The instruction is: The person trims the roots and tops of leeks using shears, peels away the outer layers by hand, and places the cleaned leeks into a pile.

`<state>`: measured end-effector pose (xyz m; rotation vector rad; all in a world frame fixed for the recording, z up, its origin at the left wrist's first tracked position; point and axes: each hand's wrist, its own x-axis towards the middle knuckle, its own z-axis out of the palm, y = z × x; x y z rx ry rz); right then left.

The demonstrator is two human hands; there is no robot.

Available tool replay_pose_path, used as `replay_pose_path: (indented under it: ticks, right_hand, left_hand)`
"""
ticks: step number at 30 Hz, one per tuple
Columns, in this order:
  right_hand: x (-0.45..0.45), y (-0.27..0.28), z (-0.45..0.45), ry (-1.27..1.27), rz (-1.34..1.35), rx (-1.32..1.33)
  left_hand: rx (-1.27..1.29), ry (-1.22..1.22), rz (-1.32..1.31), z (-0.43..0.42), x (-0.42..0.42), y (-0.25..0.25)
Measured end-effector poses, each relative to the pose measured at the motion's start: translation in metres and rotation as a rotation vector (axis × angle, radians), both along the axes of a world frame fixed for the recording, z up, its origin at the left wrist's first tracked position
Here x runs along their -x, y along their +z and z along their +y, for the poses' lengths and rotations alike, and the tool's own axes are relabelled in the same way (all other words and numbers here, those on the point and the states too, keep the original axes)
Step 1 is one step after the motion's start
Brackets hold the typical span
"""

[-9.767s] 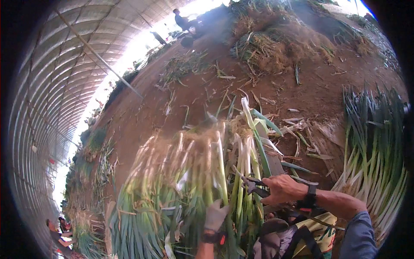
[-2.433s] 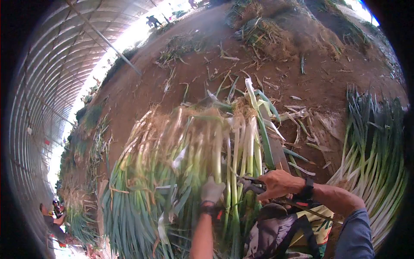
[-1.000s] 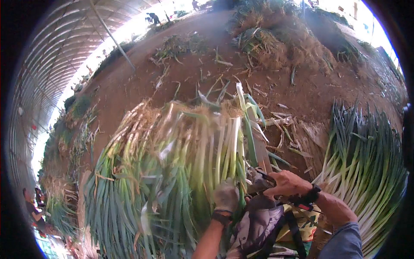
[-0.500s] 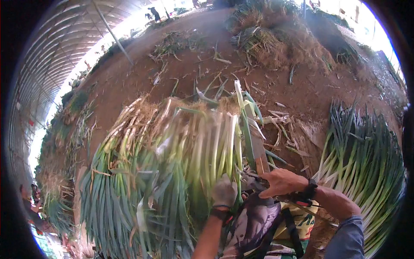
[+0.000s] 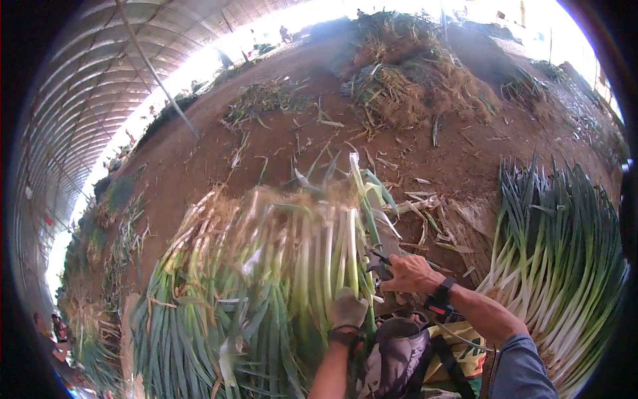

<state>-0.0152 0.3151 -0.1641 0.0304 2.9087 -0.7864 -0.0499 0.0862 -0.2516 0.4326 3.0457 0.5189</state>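
Observation:
My left hand (image 5: 347, 309), in a grey glove, is closed around the lower green part of a green onion at the right end of a row. Its white stalks (image 5: 351, 243) point away from me, roots at the far end. My bare right hand (image 5: 413, 274), a dark band on its wrist, is just right of that row. Its fingers are bent round a small dark tool (image 5: 380, 265), partly hidden, whose kind I cannot make out. The heap of green onions (image 5: 193, 312) fills the left, its green leaves towards me.
A second pile of green onions (image 5: 558, 246) lies on the right, white ends towards me. Farther off are a rooty heap (image 5: 412, 86) and leaf scraps (image 5: 266, 100) on bare soil (image 5: 286, 139). A slanting pole (image 5: 156, 73) stands at the left. A yellow bag (image 5: 458, 356) is below my right hand.
My right hand has moved a little left and away from me, and the dark tool now shows at its fingertips. My left hand stays on the onion row. The camera view has tilted slightly.

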Motion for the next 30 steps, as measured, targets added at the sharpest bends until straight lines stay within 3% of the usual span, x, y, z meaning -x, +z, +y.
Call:
replay_pose_path:
  ticks: [5, 14, 17, 20, 23, 26, 30]
  right_hand:
    - [-0.029, 0.013, 0.012, -0.018, -0.033, 0.032]
    - [-0.052, -0.01, 0.02, 0.193, -0.231, -0.067]
    - [-0.058, -0.033, 0.024, 0.355, -0.101, -0.171]
    - [-0.049, -0.019, 0.018, 0.33, -0.015, -0.257]
    - [-0.037, -0.03, 0.019, 0.235, 0.33, -0.074]
    - [-0.02, -0.004, 0.014, 0.178, 0.022, 0.137]
    - [-0.005, 0.012, -0.003, -0.02, -0.057, 0.629]
  left_hand:
    - [-0.123, 0.044, -0.182, -0.002, -0.004, 0.025]
    - [-0.191, -0.047, -0.131, 0.008, -0.006, 0.038]
    - [-0.163, -0.06, -0.096, 0.004, -0.003, 0.036]
    - [-0.11, -0.007, -0.139, 0.004, -0.007, 0.033]
    - [-0.496, -0.067, -0.212, -0.006, -0.006, 0.026]
    - [-0.552, -0.191, -0.241, -0.015, 0.0, 0.03]
    - [-0.798, -0.161, -0.416, -0.018, 0.003, 0.03]
